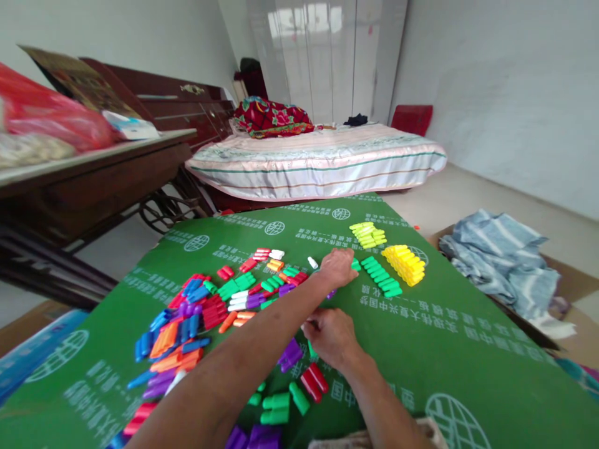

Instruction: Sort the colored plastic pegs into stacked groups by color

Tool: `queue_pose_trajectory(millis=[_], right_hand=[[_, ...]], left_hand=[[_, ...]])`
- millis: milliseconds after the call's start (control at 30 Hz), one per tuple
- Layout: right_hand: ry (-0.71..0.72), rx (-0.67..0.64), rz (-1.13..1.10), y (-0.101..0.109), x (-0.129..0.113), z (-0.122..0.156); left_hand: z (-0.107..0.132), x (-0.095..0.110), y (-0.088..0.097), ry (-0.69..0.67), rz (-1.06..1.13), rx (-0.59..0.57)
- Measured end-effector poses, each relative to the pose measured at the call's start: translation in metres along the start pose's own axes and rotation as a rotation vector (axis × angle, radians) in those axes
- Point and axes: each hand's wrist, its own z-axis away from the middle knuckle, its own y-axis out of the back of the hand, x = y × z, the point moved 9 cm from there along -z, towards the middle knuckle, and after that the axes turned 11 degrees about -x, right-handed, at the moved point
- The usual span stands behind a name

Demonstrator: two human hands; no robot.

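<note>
My left hand (337,267) reaches across to the near side of a row of green bullet-shaped plastic pieces (380,276), its fingers curled down. A green plastic piece (355,265) shows at its fingertips, partly covered by the hand. Closer to me, my right hand (331,337) is closed in a pinch, and whatever sits between its fingers is hidden. Just below those fingers lies another green piece (312,350). Purple pieces (290,354) and a red pair (314,381) lie nearby.
Yellow pieces (405,264) and lime pieces (368,234) lie grouped at the right. Mixed colours, including blue pieces (161,319), spread over the left of the green board (421,355). A cardboard box with cloth (500,255) stands right; a bed (318,159) is behind.
</note>
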Motion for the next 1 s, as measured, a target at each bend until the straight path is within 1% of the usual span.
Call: queue_pose_trajectory(millis=[133,300,433,633,700,733,833,900,933,1000], right_hand=[[-0.016,-0.016,0.035,-0.001,0.0,-0.001],[-0.029,-0.014,0.045,-0.001,0.0,-0.001],[-0.018,-0.008,0.043,-0.001,-0.001,0.0],[-0.046,-0.013,0.067,-0.001,0.001,0.0],[-0.052,-0.014,0.066,-0.002,0.001,0.0],[-0.052,-0.014,0.063,-0.002,0.001,-0.001],[-0.043,-0.012,0.058,-0.001,0.001,-0.001],[-0.038,-0.007,0.055,-0.001,0.001,-0.002],[-0.039,-0.004,0.054,-0.001,0.001,-0.002],[-0.041,0.002,0.051,-0.001,0.002,-0.002]], left_hand=[[-0.001,-0.001,0.0,0.013,0.002,0.015],[-0.001,-0.007,0.0,0.079,0.008,0.022],[-0.001,-0.015,-0.002,0.13,0.019,-0.01],[0.002,-0.022,0.002,0.139,0.038,-0.064],[0.004,-0.021,0.007,0.105,0.035,-0.056],[0.005,-0.018,0.009,0.065,0.031,-0.048],[0.007,-0.005,0.012,-0.13,0.014,-0.041],[0.008,0.003,0.009,-0.251,0.001,-0.062],[0.009,0.005,0.007,-0.291,-0.005,-0.075],[0.008,0.007,0.003,-0.323,-0.019,-0.094]])
